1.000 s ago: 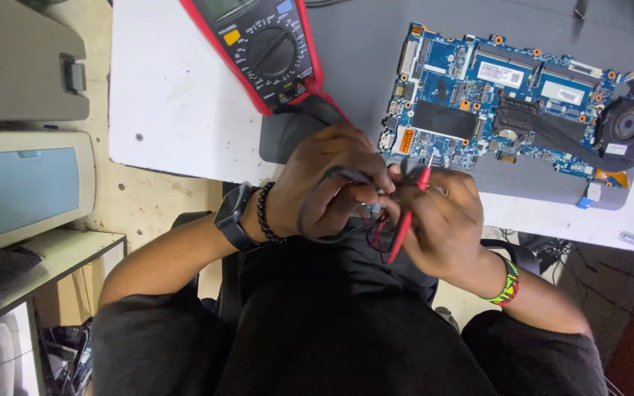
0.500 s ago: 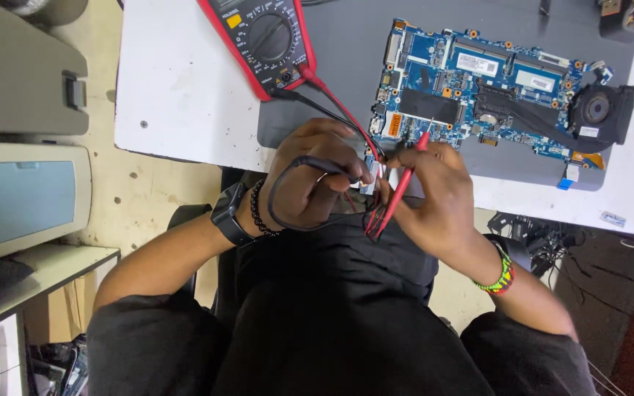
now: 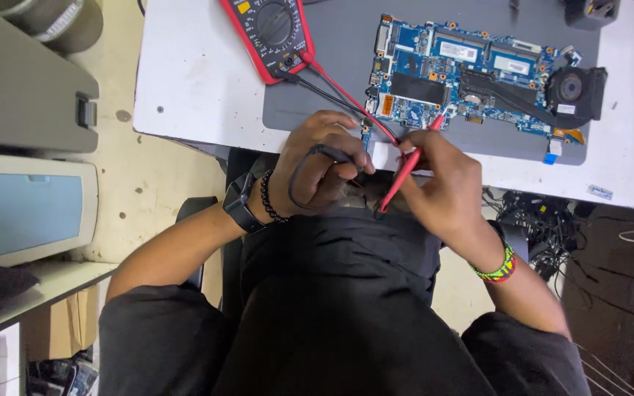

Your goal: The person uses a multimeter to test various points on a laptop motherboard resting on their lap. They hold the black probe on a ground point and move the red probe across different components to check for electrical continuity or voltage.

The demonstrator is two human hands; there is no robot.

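— The black probe [image 3: 335, 155], where did you have it?

— In my left hand [image 3: 317, 165], fingers curled tight around it at the near edge of the white table [image 3: 192, 81], its black lead looping out over my knuckles. I could not see its tip; the hand hid it.

— Start from the left. What else did you see?

— Far left, off the table, a grey machine with a pale blue panel [image 3: 27, 205]. On the table's back edge lay the red multimeter [image 3: 269, 33], with a black and a red lead running from its lower end toward me. On my left wrist I wore a black watch [image 3: 240, 202] and a dark bead bracelet [image 3: 269, 199].

— And the right side?

— My right hand [image 3: 442, 180] gripped the red probe [image 3: 409, 167] like a pen, tilted, its tip at the near edge of the blue laptop motherboard [image 3: 464, 73]. The board lay on a grey mat [image 3: 332, 95], with a black cooling fan [image 3: 570, 88] at its right end. A green and red beaded band [image 3: 499, 268] sat on my right wrist.

— Were the hands apart?

— Close, just beside each other, the left probe's lead nearly meeting the red one.
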